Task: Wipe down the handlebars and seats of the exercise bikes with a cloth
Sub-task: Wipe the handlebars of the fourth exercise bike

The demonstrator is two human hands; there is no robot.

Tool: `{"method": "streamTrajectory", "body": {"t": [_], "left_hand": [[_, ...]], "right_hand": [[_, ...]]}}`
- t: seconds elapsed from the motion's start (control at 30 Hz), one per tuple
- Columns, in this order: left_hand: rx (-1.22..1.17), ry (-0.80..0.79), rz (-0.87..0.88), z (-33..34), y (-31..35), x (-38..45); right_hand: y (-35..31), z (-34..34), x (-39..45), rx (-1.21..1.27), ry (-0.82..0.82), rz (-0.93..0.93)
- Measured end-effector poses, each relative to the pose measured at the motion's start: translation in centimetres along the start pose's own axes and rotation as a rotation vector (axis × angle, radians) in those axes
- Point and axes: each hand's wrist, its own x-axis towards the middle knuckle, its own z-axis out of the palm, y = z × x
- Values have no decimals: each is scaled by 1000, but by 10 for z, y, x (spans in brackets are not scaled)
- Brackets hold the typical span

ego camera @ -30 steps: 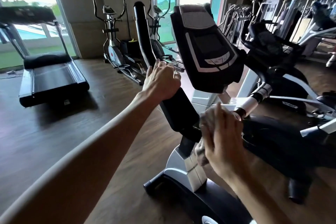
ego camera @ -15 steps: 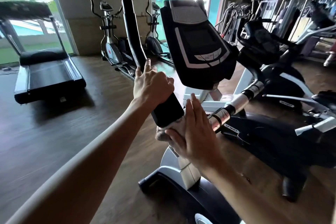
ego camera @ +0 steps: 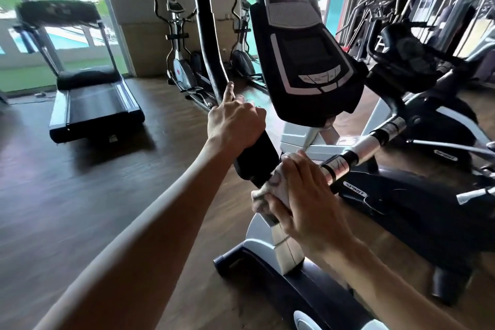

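Left hand: my left hand (ego camera: 235,126) is wrapped round the black padded handlebar (ego camera: 211,43), forefinger laid straight up along it, the other fingers curled tight

Right hand: my right hand (ego camera: 302,195) presses the cloth (ego camera: 270,187) against the bar just below my left fist, fingers straight and close together, thumb under the bunched end

Cloth: pale, crumpled, squeezed between my right palm and the lower end of the black grip, where it meets the silver stem

Handlebar: rises up and away from my left knuckles; the console (ego camera: 302,61) stands just to the right of them

How it handles: the cloth looks soft and light, likely to bunch and slip, so I judge a flat palm with the thumb trapping it works best; the padding looks firm but slightly giving, and the bar may swing, which is why my left hand steadies it

Next grip: I'd slide the cloth upward towards my left fist

Other machines: a treadmill (ego camera: 91,104) well off to the left of my left arm
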Motion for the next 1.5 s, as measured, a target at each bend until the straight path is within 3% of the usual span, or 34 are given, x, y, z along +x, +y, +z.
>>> {"method": "streamTrajectory", "body": {"t": [0.13, 0.37, 0.6, 0.7, 0.87, 1.03, 1.13, 1.23, 1.37, 1.5], "left_hand": [[35, 23, -10, -1, 2, 0], [37, 7, -16, -3, 4, -4], [36, 8, -34, -1, 5, 1], [27, 19, -37, -1, 5, -1], [21, 9, -28, -2, 2, -2], [26, 43, -41, 4, 4, -3], [70, 54, -65, 5, 9, -2], [95, 89, -89, 6, 19, -5], [78, 141, -63, 11, 17, -14], [99, 133, -43, 14, 17, -19]], "right_hand": [[-14, 13, 18, 36, 87, 121], [5, -9, -14, 65, -22, -37], [-9, 1, 19, 65, 19, 149], [-7, 5, 9, 74, 97, 62], [53, -10, -14, 79, 32, -208], [83, -8, -6, 277, 131, -34], [67, -1, -6, 318, 190, 113], [38, 5, -11, 266, 127, 22], [69, -12, -4, 243, -11, -157], [95, -15, 8, 279, 68, 80]]}}
